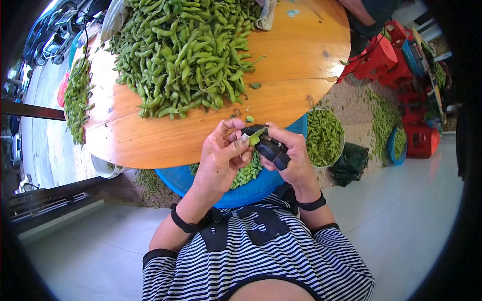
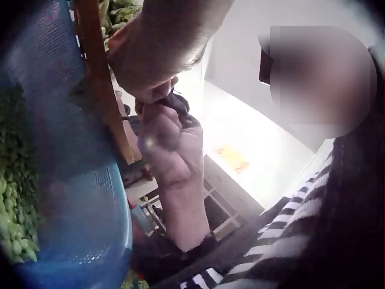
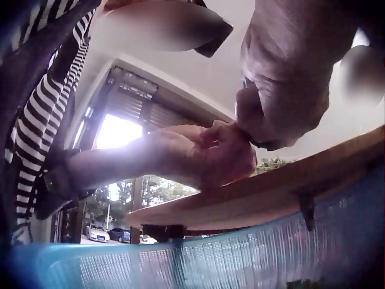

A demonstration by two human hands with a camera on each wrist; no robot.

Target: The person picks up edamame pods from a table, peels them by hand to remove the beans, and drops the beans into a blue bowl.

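Note:
A green soybean pod (image 1: 256, 136) is between my two hands, just past the near edge of the table, in the head view. My left hand (image 1: 221, 155) pinches it between thumb and fingers. Black coverings wrap fingers of my right hand (image 1: 297, 158), which grips the pod from the other side. Below both hands, a blue basket (image 1: 236, 201) holds shelled green beans (image 1: 247, 175). In the left wrist view the right hand (image 2: 174, 150) shows its curled fingers, and the pod is hidden. The right wrist view shows the left hand (image 3: 225, 156) close against the right.
A large heap of soybean pods (image 1: 186, 55) covers much of the round wooden table (image 1: 301, 55). To the right stand a bowl of pods (image 1: 324, 138), a dark bag (image 1: 350, 164) and red stools (image 1: 376, 57). Another person's arm (image 1: 359, 11) shows at the far right.

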